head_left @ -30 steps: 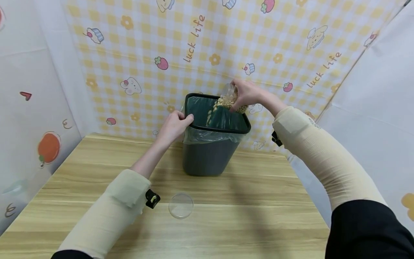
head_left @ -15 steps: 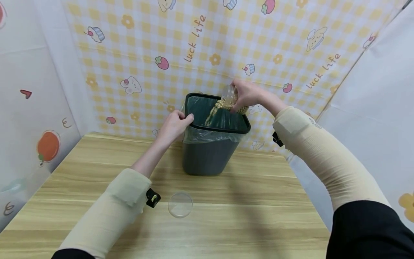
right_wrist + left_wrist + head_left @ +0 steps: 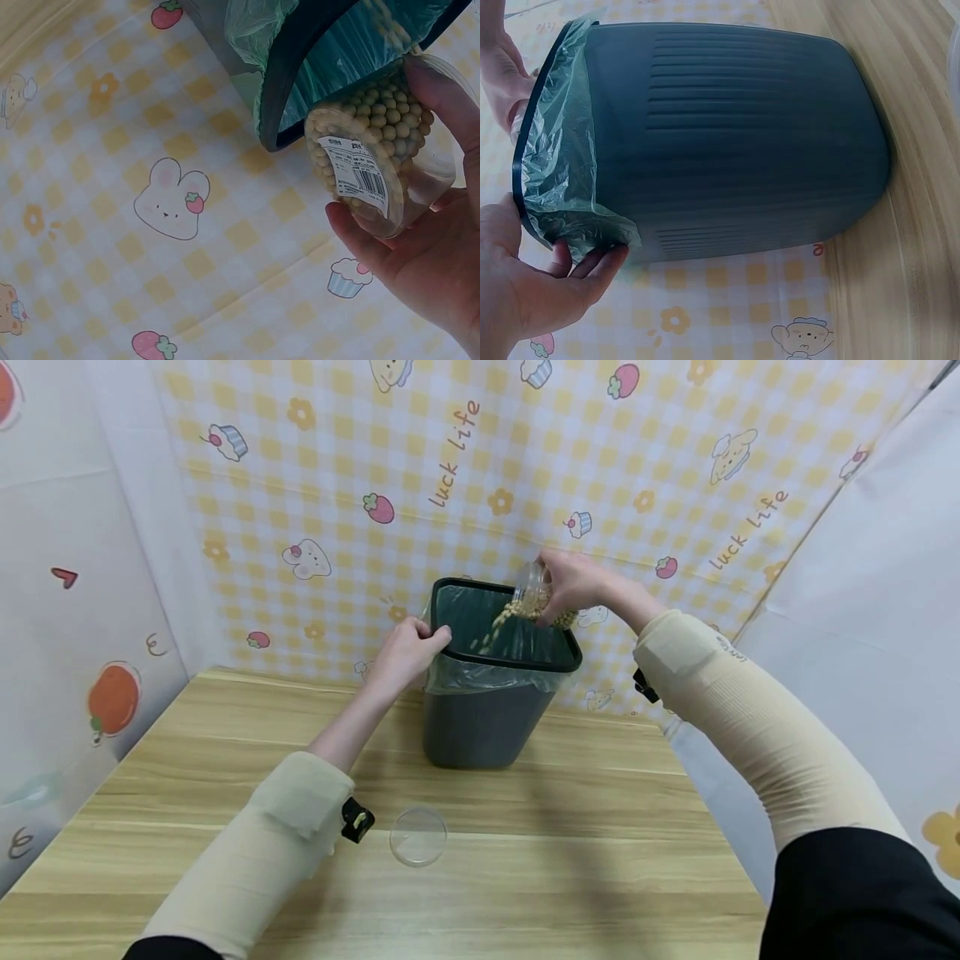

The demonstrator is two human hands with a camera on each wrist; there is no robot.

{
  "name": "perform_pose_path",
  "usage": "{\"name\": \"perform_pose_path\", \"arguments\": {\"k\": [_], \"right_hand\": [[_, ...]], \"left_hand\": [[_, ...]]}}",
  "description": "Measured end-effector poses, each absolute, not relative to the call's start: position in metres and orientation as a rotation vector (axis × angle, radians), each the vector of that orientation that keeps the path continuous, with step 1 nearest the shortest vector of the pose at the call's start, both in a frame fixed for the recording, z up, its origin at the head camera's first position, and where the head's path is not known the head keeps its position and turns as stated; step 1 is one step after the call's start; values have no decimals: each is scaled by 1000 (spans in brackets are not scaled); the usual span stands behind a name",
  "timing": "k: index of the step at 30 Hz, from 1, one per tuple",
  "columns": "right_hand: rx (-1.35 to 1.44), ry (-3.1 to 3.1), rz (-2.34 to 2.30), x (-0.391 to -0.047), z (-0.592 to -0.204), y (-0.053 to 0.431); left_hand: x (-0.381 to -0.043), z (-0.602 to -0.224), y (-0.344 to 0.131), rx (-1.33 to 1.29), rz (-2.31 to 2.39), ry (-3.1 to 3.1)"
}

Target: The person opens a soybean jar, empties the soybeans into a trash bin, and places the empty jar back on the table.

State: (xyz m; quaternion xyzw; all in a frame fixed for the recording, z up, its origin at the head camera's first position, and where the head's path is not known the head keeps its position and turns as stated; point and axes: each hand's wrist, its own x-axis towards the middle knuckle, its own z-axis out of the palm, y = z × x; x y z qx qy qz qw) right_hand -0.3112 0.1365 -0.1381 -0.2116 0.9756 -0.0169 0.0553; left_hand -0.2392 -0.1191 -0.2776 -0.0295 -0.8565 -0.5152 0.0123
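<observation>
A dark grey trash can (image 3: 480, 727) with a black rim and a thin green bag (image 3: 562, 150) folded over it stands on the table against the back cloth. My left hand (image 3: 408, 652) grips its left rim, thumb on top and fingers curled under the bag's edge. Over the right side of the opening, my right hand (image 3: 573, 585) holds a clear plastic jar (image 3: 375, 157) tilted mouth-down to the left. Round pale yellow beans (image 3: 390, 112) sit inside the jar, which has a white label on its base. A stream of the beans falls from its mouth into the bag.
A clear round lid (image 3: 418, 837) lies on the wooden table (image 3: 525, 893) in front of the trash can. Behind stands a yellow checked cloth (image 3: 337, 468) with cartoon prints. White cloth walls (image 3: 60, 652) close off both sides.
Beans keep falling from the tilted jar, the stream now thinner and more scattered. Both hands stay nearly in place; the view shifts slightly.
</observation>
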Motion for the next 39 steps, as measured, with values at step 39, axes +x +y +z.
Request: {"name": "perform_pose_path", "arguments": {"k": [39], "right_hand": [[-644,2931,61,-312,-139,130]], "left_hand": [[-241,-279,-119,-121,-1604,-2633]]}}
